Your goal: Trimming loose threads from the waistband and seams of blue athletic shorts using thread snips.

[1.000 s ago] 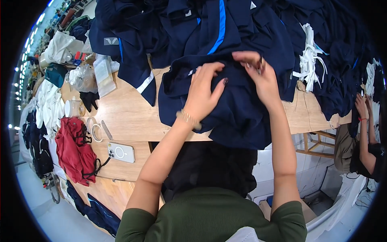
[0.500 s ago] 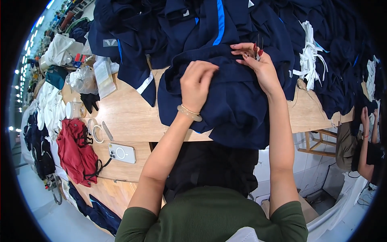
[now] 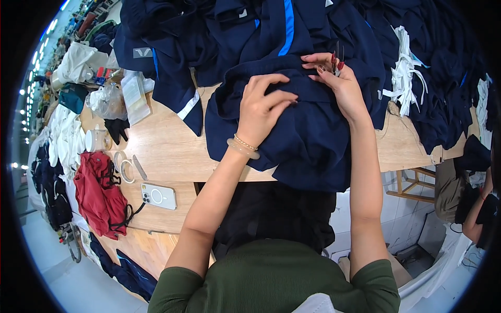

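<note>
A dark navy garment [image 3: 308, 141] lies bunched on the table before me, its thick folded edge toward the far side. My left hand [image 3: 262, 107] rests over its upper part, thumb and forefinger apart, with nothing visible between them. At the garment's far right edge is my right hand [image 3: 339, 86], its fingertips near the cloth. Small red-handled thread snips [image 3: 340, 66] are tucked in that hand, dark blades pointing away from me. Whether the right fingertips also pinch cloth cannot be made out.
Piled navy garments [image 3: 209, 47] cover the table's far side. White strips [image 3: 404, 78] lie on them at right. On the left are a phone [image 3: 159, 196], tape rolls [image 3: 127, 171], a red garment [image 3: 99, 195] and a plastic bag [image 3: 107, 101]. Another person's arm [image 3: 477, 214] shows far right.
My left hand has shifted slightly right, and its thumb and fingers have spread from a closed pinch. The right hand still holds the snips. The other person's arm at far right has lowered.
</note>
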Available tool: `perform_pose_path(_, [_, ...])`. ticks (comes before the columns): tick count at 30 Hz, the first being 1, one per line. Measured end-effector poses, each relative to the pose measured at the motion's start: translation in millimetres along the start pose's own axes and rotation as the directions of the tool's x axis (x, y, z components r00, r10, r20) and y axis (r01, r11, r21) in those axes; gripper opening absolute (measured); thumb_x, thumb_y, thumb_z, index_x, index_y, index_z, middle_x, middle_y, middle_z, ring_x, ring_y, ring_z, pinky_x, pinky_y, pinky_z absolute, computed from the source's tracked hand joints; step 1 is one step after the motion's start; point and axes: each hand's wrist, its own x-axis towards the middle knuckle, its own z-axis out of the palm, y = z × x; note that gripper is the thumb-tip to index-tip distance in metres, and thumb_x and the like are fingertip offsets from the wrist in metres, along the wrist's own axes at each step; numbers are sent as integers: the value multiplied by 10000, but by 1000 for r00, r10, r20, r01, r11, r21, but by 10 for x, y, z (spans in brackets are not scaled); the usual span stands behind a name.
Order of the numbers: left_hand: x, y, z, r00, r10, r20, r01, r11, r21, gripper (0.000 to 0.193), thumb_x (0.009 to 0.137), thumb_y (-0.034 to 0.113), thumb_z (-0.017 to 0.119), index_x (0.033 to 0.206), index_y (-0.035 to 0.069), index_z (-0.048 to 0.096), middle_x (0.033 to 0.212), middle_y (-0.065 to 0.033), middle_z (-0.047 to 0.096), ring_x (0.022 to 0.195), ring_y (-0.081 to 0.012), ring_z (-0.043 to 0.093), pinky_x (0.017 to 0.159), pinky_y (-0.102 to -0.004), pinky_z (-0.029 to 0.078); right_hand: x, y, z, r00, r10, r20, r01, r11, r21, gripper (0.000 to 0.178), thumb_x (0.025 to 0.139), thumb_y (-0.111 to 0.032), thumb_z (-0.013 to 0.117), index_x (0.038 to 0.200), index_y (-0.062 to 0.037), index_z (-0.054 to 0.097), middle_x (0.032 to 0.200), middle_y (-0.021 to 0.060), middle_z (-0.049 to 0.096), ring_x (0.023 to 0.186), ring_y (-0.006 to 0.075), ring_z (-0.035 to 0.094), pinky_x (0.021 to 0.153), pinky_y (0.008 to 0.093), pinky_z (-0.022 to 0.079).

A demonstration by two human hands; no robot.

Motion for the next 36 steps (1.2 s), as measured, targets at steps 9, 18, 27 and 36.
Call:
perform_pose_path(9, [-3,-386,-350,661,-730,-173,377,523,-764,132,1005,78,543,1043,-24,618,921,-129,701,766,-143,667,704,-246,555,-2,-26,5,1000,6,-14,-7,1000,-17,261,957,1,474,1155,-17,644,1209,78,662,1094,165,630,908,275,491])
perform_pose_path(18, [53,212,-470,981,-194,-20,192,977,-98,261,809,137,776,1015,56,637,972,-52,591,814,-183,578,708,-313,492,-8,-9,-29,1000,6,-12,-6,1000,-26,258,955,-4,479,1155,-16,643,1214,78,659,1099,163,628,908,275,491])
perform_pose_path(27, [168,-39,-397,955,-189,227,195,981,-5,201,707,57,792,808,39,619,1017,-84,538,929,-260,567,798,-348,478,-2,-13,-10,1000,6,-9,-6,1000,-16,281,942,17,470,1169,-7,635,1212,86,658,1098,171,629,919,272,490])
perform_pose_path(36, [205,-172,-916,830,-389,-400,475,868,141,135,862,121,716,881,11,639,859,-93,602,708,-212,584,648,-333,468,-10,-8,-32,1000,11,-20,-11,999,-36,279,942,16,470,1163,-10,638,1203,84,663,1093,168,631,924,273,490])
